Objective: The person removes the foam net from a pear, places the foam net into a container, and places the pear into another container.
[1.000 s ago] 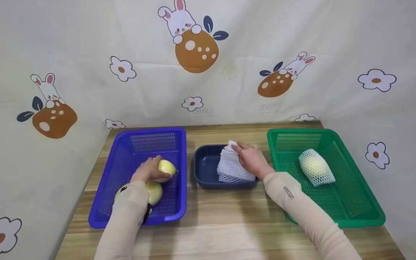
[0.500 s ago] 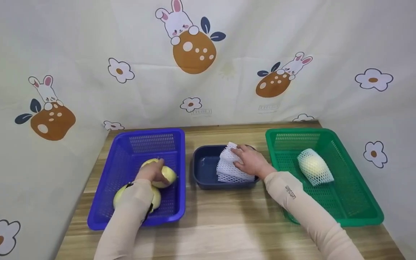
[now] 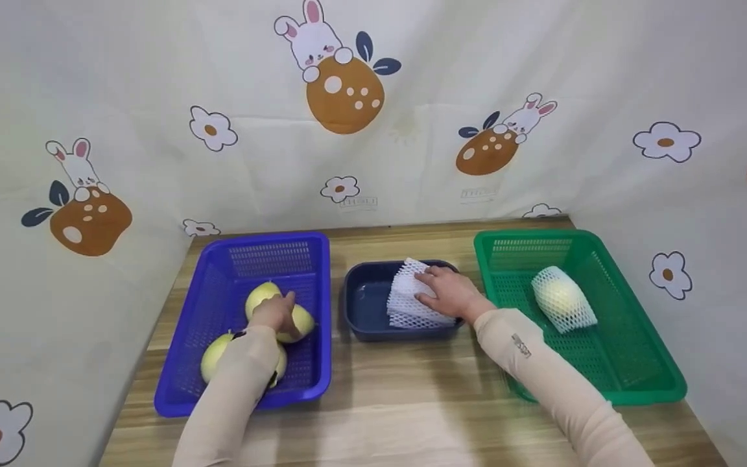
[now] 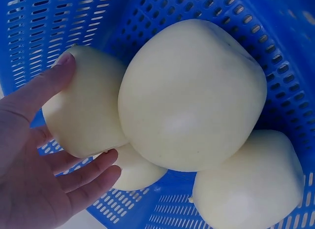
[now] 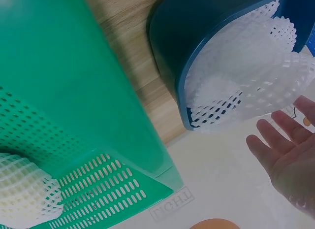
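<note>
In the blue basket (image 3: 179, 337), my left hand (image 3: 273, 314) has its thumb on one side of a pale yellow pear (image 4: 86, 103) and its fingers around the other, as the left wrist view shows. Several more pears lie close by, among them a large pear (image 4: 192, 96) beside the hand. My right hand (image 3: 449, 292) hovers at the white foam net sleeves (image 3: 412, 298) in the small navy bin (image 3: 364, 301). Its fingers are spread and loosely extended, fingertips right by the netting in the right wrist view, gripping nothing.
To the right stands a green basket (image 3: 646, 324) with a pear in a foam net (image 3: 561, 298). All three containers sit on a wood-grain table (image 3: 386, 402). A patterned cloth (image 3: 412, 155) hangs behind and at both sides.
My left hand has shifted slightly down with its pear, and another pear shows beyond it. My right hand has loosened from the foam net's top edge and spread its fingers.
</note>
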Demonstrator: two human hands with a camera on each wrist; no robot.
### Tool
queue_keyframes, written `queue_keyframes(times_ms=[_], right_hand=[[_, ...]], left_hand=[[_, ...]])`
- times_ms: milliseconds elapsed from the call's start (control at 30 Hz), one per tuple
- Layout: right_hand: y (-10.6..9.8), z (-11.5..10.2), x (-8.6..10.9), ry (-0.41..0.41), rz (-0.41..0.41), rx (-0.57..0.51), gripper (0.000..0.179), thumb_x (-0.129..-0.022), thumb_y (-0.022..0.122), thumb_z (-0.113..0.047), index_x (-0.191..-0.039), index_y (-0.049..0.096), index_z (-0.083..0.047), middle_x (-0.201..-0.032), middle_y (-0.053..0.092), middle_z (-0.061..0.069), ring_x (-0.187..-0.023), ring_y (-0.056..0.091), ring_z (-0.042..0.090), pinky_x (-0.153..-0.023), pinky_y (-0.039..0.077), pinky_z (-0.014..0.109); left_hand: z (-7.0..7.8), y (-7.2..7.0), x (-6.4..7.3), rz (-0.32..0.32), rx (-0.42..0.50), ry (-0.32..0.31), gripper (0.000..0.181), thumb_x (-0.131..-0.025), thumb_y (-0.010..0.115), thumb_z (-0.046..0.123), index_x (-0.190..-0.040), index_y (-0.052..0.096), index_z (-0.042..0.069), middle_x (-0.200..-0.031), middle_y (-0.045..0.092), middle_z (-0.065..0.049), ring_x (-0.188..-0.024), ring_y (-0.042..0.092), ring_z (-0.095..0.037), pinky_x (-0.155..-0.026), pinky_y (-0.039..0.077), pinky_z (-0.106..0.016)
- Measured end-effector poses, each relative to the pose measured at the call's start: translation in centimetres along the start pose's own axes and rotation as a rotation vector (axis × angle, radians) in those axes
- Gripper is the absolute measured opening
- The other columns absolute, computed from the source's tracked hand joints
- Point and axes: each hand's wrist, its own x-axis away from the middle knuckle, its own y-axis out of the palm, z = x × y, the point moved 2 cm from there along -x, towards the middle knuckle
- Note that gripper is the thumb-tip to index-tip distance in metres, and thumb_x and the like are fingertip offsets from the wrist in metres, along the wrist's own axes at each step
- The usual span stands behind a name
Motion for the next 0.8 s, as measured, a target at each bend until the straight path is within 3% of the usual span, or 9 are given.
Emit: queue_keyframes(times_ms=[200,533,800], right_hand=[[0.0,-0.1,0.1,-0.010,-0.027,-0.014,0.046,-0.088,0.049,-0.036,-0.123,0.052,-0.006,-0.119,0.050,0.018,-0.107,0.046,0.034,-0.085,0.040,0.045],[0.2,-0.1,0.3,0.001,-0.096,-0.018,0.047,-0.089,0.046,-0.038,-0.124,0.051,-0.007,-0.120,0.050,0.017,-0.110,0.045,0.034,-0.088,0.038,0.044],[-0.2,0.2,0.5,-0.029,0.005,-0.019,0.044,-0.089,0.047,-0.038,-0.119,0.056,-0.007,-0.116,0.054,0.014,-0.106,0.049,0.030,-0.083,0.041,0.043]], left_hand=[[-0.2,0.5,-0.2,-0.002,-0.015,0.002,0.085,-0.064,0.076,0.018,-0.132,0.031,-0.006,-0.119,0.041,-0.033,-0.106,0.042,-0.046,-0.080,0.040,-0.051],[-0.1,0.5,-0.5,-0.032,-0.002,0.000,0.078,-0.068,0.073,0.014,-0.132,0.032,-0.006,-0.122,0.043,-0.029,-0.109,0.042,-0.043,-0.083,0.039,-0.049],[0.5,-0.5,-0.2,-0.027,-0.013,0.005,0.073,-0.070,0.071,0.015,-0.131,0.036,-0.004,-0.120,0.046,-0.027,-0.106,0.045,-0.043,-0.080,0.041,-0.050]])
